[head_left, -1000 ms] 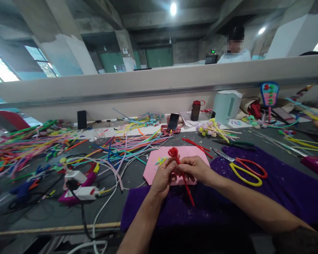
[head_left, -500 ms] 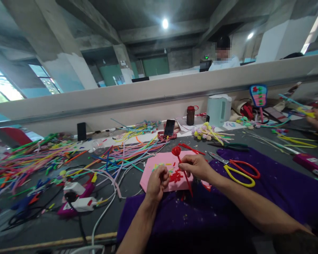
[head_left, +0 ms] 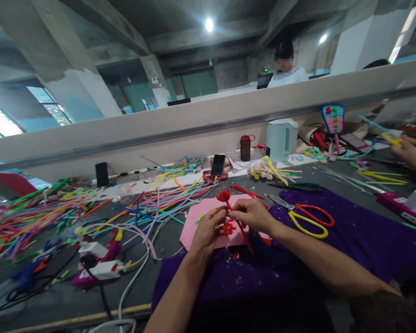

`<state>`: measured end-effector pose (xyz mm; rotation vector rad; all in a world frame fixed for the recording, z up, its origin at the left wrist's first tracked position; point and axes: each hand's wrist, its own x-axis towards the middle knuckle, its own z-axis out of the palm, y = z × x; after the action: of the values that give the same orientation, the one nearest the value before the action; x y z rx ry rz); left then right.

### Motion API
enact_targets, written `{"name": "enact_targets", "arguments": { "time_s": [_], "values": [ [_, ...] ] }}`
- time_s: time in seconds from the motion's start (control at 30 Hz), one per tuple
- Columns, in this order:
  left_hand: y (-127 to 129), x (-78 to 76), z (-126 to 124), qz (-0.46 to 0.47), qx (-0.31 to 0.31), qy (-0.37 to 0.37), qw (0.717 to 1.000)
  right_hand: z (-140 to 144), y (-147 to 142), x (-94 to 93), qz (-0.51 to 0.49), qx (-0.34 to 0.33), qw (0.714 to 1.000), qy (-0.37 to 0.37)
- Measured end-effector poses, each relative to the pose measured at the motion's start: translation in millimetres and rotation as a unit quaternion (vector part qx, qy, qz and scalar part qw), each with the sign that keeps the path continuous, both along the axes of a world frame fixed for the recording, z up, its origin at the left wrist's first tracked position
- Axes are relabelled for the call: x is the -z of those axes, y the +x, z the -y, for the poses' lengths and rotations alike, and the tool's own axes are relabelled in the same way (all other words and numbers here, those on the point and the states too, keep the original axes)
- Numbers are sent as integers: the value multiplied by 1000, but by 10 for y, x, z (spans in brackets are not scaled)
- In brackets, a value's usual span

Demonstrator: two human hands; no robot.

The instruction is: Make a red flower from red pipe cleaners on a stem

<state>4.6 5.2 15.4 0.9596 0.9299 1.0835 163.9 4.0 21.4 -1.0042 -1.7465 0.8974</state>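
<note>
A red pipe-cleaner flower (head_left: 223, 195) stands tilted between my hands, its stem slanting down to the right. My right hand (head_left: 251, 215) pinches the stem a little below the bloom. On the other side, my left hand (head_left: 210, 226) is closed, thumb and fingertips pressed together at the stem just under the flower head. Any small piece between the left fingertips is hidden. Beneath both hands lies a pink sheet (head_left: 190, 233) with small red cut pieces (head_left: 229, 228) on it. Scissors (head_left: 294, 208) with red and yellow handles rest on purple cloth (head_left: 360, 226), right of my hands.
Loose colored pipe cleaners (head_left: 166, 196) spread across the left. Power strips (head_left: 93, 263) with cables sit at front left. Behind are a phone (head_left: 217, 165), a brown bottle (head_left: 245, 149), a kettle (head_left: 280, 138) and dark-handled pliers (head_left: 303, 186). Another person's hand (head_left: 414, 152) works at far right.
My left hand has risen and moved right to the flower's stem, its fingers now meeting there. My right hand keeps hold of the stem. The view has shifted slightly.
</note>
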Motion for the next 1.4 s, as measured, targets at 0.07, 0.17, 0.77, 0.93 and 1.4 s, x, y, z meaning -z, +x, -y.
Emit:
{"name": "enact_targets", "arguments": {
  "time_s": [0.07, 0.17, 0.77, 0.93, 1.4],
  "values": [
    [68, 18, -13, 26, -5, -14, 1000, -4, -2, 9, 11, 9, 1000, 12],
    [147, 48, -41, 34, -16, -23, 999, -16, 7, 15, 22, 26, 999, 30],
    [147, 114, -11, 16, 6, 3, 1000, -185, 69, 50, -37, -10, 998, -41],
    [62, 70, -26, 47, -26, 3, 999, -267, 188, 39, -29, 12, 998, -61],
    [-19, 55, -37, 70, 5, -7, 998, -406, 372, 53, 7, 31, 1000, -3]
  ]
}}
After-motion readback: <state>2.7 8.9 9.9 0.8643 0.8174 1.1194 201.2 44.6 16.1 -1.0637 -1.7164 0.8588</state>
